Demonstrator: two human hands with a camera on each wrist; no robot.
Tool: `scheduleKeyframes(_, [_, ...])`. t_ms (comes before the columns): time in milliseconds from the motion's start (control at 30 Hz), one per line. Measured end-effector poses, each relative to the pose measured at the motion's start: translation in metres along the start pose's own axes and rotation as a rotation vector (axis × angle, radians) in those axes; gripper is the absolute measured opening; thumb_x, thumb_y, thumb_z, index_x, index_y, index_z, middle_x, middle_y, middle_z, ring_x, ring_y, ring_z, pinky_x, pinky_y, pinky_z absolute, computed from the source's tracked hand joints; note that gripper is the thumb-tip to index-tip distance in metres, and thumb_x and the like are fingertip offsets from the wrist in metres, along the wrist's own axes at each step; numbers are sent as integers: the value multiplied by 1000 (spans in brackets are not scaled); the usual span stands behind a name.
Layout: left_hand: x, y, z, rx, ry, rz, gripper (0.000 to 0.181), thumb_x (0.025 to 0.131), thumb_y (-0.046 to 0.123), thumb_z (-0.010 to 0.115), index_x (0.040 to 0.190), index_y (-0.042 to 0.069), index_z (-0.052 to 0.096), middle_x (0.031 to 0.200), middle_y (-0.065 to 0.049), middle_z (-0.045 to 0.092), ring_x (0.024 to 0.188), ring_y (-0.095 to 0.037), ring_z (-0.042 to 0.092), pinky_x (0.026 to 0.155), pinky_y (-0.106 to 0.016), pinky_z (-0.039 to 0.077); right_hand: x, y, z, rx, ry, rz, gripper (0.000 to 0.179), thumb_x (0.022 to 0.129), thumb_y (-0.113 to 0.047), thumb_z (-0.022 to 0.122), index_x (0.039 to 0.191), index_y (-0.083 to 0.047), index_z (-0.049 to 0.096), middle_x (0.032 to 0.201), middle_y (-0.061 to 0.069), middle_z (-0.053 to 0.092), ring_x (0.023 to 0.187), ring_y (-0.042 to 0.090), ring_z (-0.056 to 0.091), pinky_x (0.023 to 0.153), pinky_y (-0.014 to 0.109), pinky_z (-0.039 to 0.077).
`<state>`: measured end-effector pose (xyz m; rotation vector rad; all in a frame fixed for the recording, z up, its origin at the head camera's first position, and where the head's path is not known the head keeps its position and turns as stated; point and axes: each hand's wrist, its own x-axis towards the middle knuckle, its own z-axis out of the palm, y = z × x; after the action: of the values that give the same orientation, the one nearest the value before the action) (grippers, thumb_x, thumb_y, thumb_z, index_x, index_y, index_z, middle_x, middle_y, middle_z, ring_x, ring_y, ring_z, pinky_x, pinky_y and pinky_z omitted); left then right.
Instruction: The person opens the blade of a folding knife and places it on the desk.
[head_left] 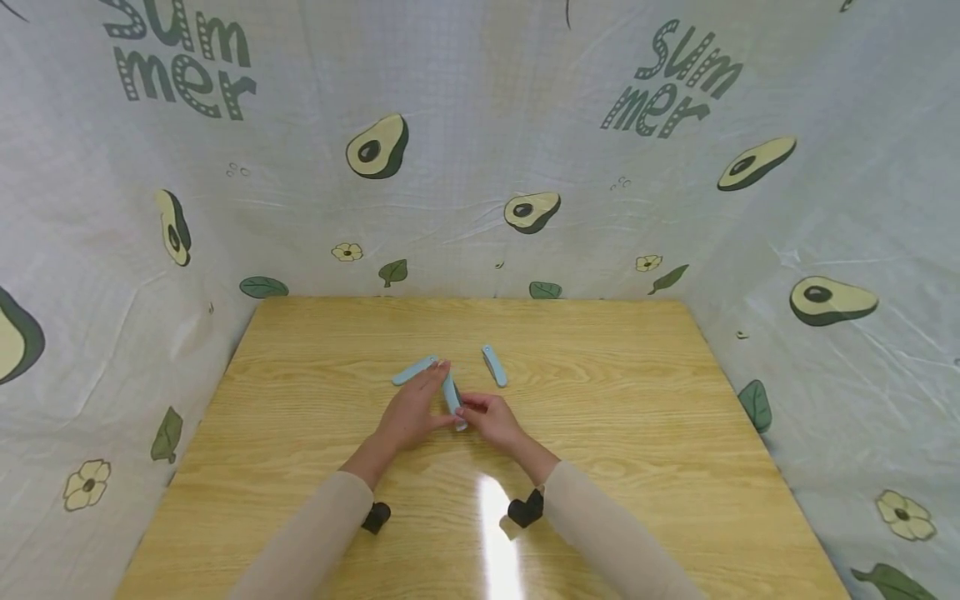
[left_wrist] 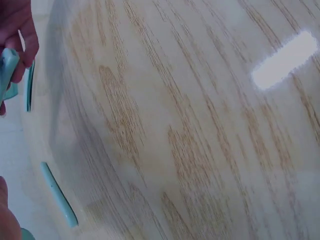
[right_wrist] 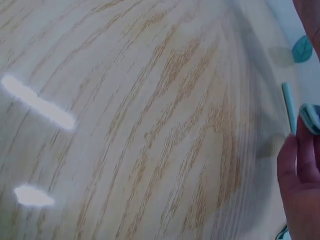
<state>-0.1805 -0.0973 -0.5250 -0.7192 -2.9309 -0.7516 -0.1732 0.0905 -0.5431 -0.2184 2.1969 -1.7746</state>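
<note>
Near the table's middle, both hands are on one slim light blue object (head_left: 452,393), which resembles a closed folding knife. My left hand (head_left: 408,414) spans it from the left, fingertips by its far end and thumb by its near end. From the right, my right hand (head_left: 491,421) pinches the near end between thumb and fingers. A second light blue folding knife (head_left: 415,371) lies just beyond the left hand, tilted. The third knife (head_left: 494,366) lies beyond the right hand, a dark slot along its side. In the right wrist view, fingers hide much of the held knife (right_wrist: 311,119).
The pale wooden table (head_left: 637,400) has a bright glare streak in front of the hands. A white curtain (head_left: 450,75) printed with avocados and leaves encloses the table's back and sides. Dark wrist-worn pieces (head_left: 527,508) sit at both cuffs.
</note>
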Motion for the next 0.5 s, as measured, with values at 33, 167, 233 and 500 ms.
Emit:
scheduleKeyframes(33, [0, 0, 0, 1, 0, 1, 95, 79, 48, 76, 152, 8, 30, 156, -7, 36, 145, -27, 31, 118, -44, 32, -1, 0, -1, 6, -17, -4, 36, 96, -7, 58, 127, 12, 56, 116, 27, 65, 99, 22, 68, 84, 27, 58])
scheduleKeyframes(167, [0, 0, -1, 10, 40, -2, 88, 79, 47, 75, 148, 6, 38, 150, -10, 44, 141, -28, 39, 114, -45, 37, -1, 1, -3, 55, -36, 6, 36, 97, -7, 55, 128, 12, 55, 120, 30, 62, 100, 22, 68, 83, 33, 60])
scheduleKeyframes(233, [-1, 0, -1, 4, 78, -34, 82, 80, 46, 74, 145, 7, 44, 146, -11, 49, 137, -28, 45, 111, -44, 42, -1, 1, -4, 78, -7, 22, 34, 98, -9, 56, 126, 10, 57, 120, 28, 63, 95, 16, 68, 80, 30, 60])
scheduleKeyframes(500, [-3, -1, -1, -186, 207, -219, 51, 79, 41, 76, 118, 9, 67, 117, -8, 71, 113, -28, 65, 94, -43, 55, 3, 2, -10, 192, 77, 79, 32, 95, -18, 63, 119, 4, 65, 106, 9, 69, 86, 5, 64, 86, 33, 59])
